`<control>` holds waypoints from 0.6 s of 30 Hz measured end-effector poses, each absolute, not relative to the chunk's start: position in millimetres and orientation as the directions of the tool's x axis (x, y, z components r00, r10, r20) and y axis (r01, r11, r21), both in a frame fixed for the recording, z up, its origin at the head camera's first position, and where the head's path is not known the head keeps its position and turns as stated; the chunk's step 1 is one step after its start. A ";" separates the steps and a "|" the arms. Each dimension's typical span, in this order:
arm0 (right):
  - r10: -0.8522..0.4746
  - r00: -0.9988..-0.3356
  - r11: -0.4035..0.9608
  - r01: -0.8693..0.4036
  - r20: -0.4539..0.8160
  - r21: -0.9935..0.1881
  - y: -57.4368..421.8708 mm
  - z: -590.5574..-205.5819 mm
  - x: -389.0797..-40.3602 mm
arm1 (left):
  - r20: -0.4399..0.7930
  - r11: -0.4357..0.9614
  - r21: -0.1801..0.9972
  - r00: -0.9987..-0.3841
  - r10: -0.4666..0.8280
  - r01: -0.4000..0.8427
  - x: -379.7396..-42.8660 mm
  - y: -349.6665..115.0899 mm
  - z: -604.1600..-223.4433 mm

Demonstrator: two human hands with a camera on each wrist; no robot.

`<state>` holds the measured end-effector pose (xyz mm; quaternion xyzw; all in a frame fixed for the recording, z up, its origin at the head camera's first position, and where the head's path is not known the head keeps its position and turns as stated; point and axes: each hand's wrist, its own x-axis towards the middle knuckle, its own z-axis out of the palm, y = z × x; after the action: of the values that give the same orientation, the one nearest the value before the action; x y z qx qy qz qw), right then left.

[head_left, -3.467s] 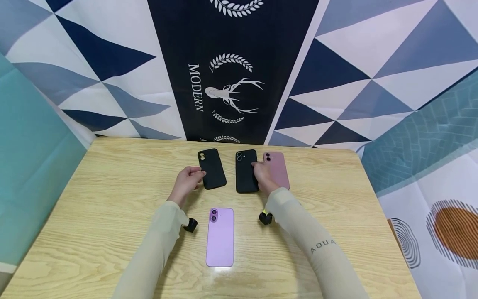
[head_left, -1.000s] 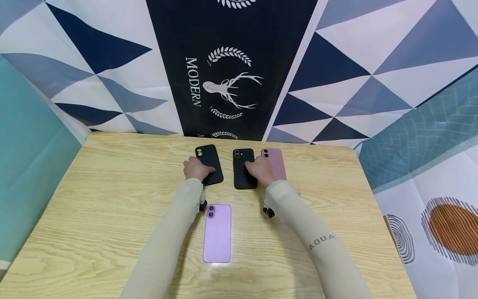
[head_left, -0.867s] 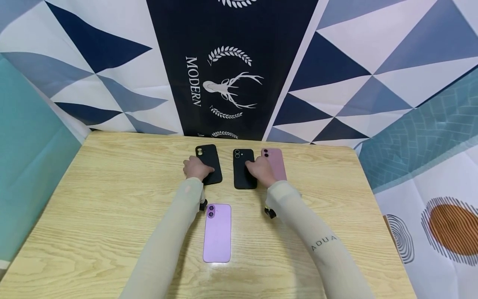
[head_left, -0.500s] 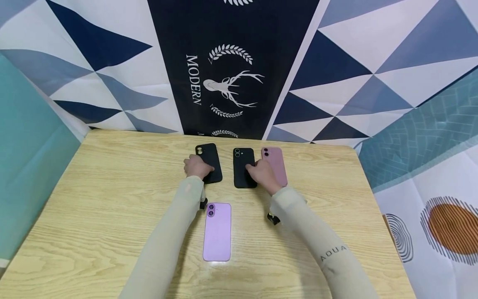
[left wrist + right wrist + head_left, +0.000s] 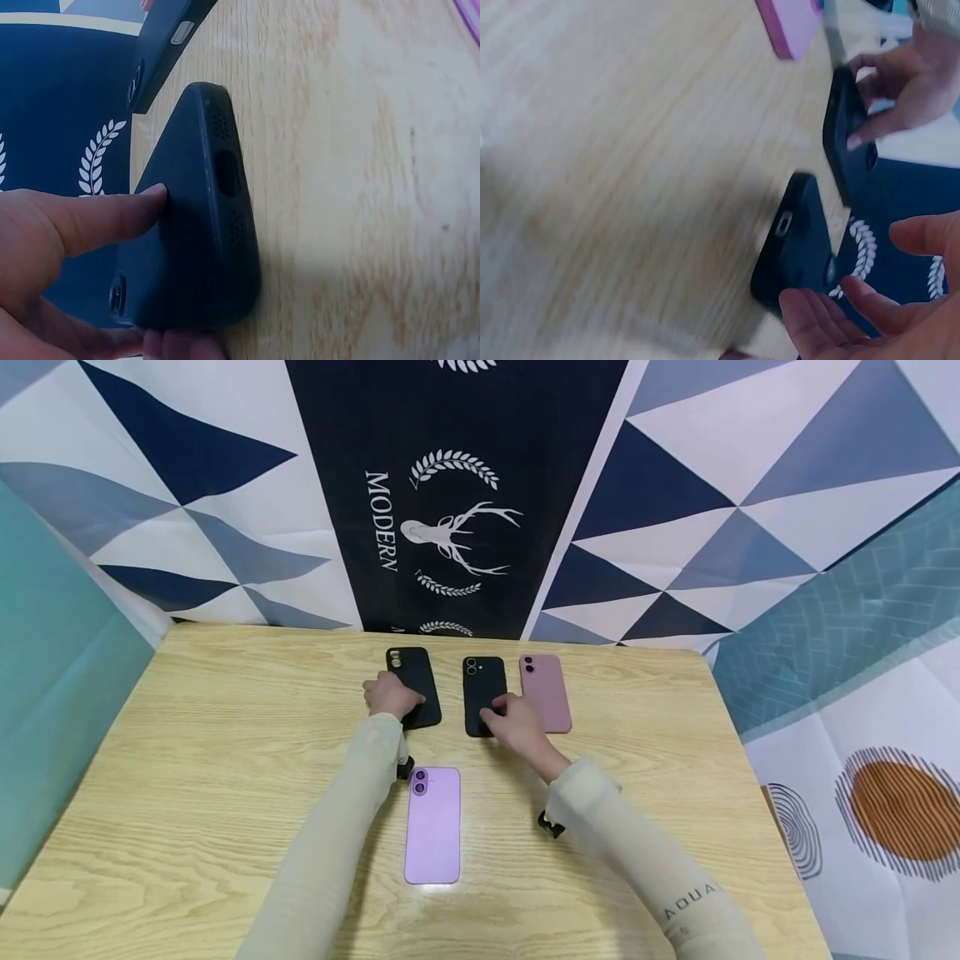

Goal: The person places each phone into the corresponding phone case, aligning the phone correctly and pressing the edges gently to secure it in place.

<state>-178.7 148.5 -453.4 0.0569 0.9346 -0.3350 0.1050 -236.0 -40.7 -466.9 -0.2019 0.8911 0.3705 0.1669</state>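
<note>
So left hand [image 5: 391, 695] pinches matte-black round-cornered left phone case [image 5: 417, 673], right hand [image 5: 517, 724] loosely spread by black rectangular middle case [image 5: 483, 687].

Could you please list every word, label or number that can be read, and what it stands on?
"MODERN": sideways on the black wall panel.
"AQUA": on the right sleeve.
Too small or blurred: a mark below "AQUA".
Cut off: a letter at the panel's lower edge.
None readable: left black case, middle black case, pink case, purple phone.

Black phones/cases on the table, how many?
2: left black one gripped by the left hand; right black one by the right hand. Hands partly cover both; no others show.
</note>
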 end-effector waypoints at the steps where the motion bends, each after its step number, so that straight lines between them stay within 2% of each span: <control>1: 0.024 -0.973 0.765 0.167 -0.231 -0.622 146.2 -453.6 -175.9 | -0.445 0.642 0.594 -0.863 -0.239 -0.484 -236.3 -40.9 -467.4; 18: -0.200 -0.932 0.797 0.025 -0.302 -0.604 111.5 -463.1 -137.8 | -0.403 0.575 0.696 -0.897 -0.181 -0.429 -235.7 -55.3 -472.7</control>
<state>-137.8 111.5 -463.1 -0.0469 0.9309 -0.3153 0.1783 -235.7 -55.3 -472.7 -0.1744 0.8755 0.4267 0.1454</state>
